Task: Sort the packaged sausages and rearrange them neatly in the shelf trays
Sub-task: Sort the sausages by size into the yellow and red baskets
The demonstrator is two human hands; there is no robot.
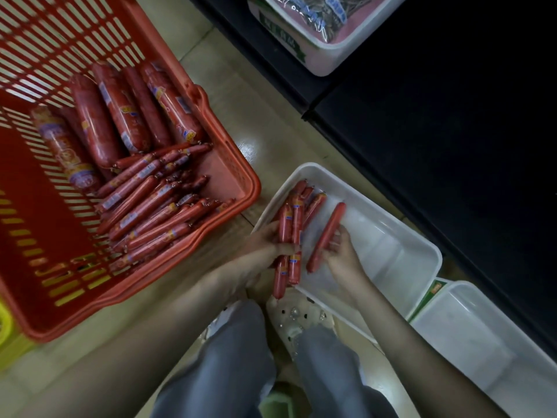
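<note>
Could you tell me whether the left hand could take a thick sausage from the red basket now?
Probably not: the left hand grips a bundle of thin sausages, though the thick sausages lie uncovered in the red basket nearby.

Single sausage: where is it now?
Head view, lower centre: right hand holds the single sausage over the white tray, right of the bundle in the left hand.

No legible text; sausage labels (294, 259) all blurred

tiled floor (265, 140) bears basket (241, 167), trays (398, 248) (white)
</note>
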